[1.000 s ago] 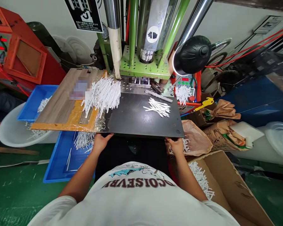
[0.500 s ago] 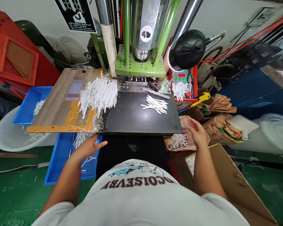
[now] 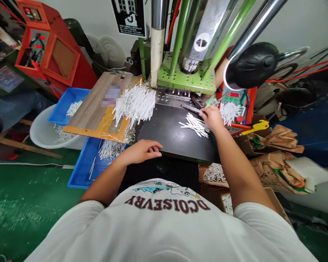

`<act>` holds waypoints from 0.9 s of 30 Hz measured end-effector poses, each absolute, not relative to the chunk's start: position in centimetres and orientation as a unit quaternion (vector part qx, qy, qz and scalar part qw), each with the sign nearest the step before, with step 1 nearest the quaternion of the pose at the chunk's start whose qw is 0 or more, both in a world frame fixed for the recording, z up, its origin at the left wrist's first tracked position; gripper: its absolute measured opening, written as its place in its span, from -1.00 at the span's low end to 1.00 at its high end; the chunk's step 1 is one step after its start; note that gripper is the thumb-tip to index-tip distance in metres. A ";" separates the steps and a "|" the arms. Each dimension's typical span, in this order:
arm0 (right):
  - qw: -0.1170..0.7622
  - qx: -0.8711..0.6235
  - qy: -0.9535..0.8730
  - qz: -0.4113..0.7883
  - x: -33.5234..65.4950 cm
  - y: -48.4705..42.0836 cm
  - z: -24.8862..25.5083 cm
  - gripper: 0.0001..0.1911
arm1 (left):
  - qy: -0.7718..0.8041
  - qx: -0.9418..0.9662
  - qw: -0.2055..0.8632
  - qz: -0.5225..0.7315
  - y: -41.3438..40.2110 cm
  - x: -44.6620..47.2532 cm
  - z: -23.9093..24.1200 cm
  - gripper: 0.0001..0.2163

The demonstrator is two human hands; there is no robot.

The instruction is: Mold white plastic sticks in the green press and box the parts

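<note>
White printed T-shirt (image 3: 158, 236)

Your short sleeves (image 3: 78, 216): plain white. Across your front, bold maroon lettering (image 3: 164, 206); toward the hem, a jagged blue shape (image 3: 147, 189) and white cartoon figure (image 3: 177, 190). Black cloth (image 3: 139, 174) over your lap. Left hand (image 3: 142, 151), right hand (image 3: 213, 117): bare.

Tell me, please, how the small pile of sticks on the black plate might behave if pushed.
The sticks would probably scatter rather than move as one, since they lie loose and crisscrossed. They look fairly stiff, as most lie straight where they overlap. They may slide easily, because the plate looks smooth and shiny.
</note>
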State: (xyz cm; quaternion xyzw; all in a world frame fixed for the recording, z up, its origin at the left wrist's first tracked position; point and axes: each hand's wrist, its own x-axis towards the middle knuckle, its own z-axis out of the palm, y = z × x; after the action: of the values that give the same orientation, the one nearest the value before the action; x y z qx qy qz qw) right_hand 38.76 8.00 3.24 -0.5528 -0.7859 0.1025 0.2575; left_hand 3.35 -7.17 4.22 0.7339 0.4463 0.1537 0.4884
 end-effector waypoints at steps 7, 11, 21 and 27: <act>0.211 -0.493 -0.830 0.153 35.7 1.1 -1.2 -0.81 | 0.671 0.641 0.199 0.315 -1.8 -1.9 1.1 -0.86; 0.183 -0.473 -0.838 0.200 31.9 -1.1 -1.6 -0.76 | 0.710 0.636 0.125 0.276 1.1 -0.4 0.0 -0.85; 0.166 -0.651 -0.689 0.270 16.9 10.5 3.1 -0.66 | 0.748 0.610 0.095 0.242 0.8 0.2 0.6 -0.73; 0.187 -0.676 -0.647 0.297 15.9 12.7 2.7 -0.80 | 0.693 0.591 0.210 0.355 -1.8 -1.9 0.7 -0.87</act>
State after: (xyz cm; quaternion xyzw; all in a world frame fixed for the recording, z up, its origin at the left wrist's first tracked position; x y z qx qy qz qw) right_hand 15.88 12.68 2.68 -0.6764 -0.6475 0.2974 0.1868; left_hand -1.87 -1.78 0.72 0.5908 0.6933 0.3551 0.2103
